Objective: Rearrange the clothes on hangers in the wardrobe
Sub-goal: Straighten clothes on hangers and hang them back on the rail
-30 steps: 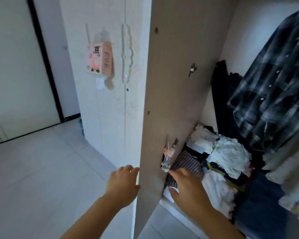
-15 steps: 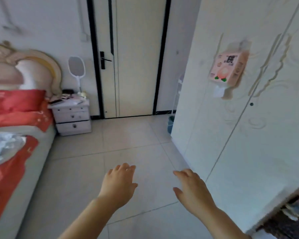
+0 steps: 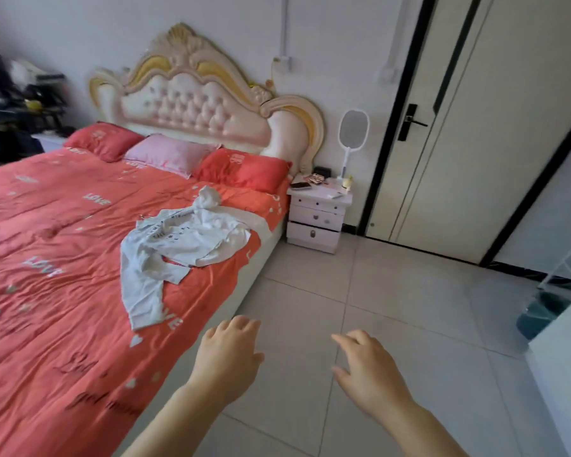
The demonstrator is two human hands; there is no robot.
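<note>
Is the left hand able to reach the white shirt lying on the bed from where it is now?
Probably yes, with a step forward. The left hand is empty and open by the bed, and nothing lies between it and the white shirt farther up the bedspread.

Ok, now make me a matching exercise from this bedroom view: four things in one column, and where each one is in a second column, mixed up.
Things
1. white long-sleeved top
2. pink pillow
3. electric fly swatter
4. black door handle

Places
A. standing on the white bedside cabinet
B. between two red pillows
C. on the cream door
D. spread out on the red bedcover

Pairs: 1-D, 2-B, 3-A, 4-C
</note>
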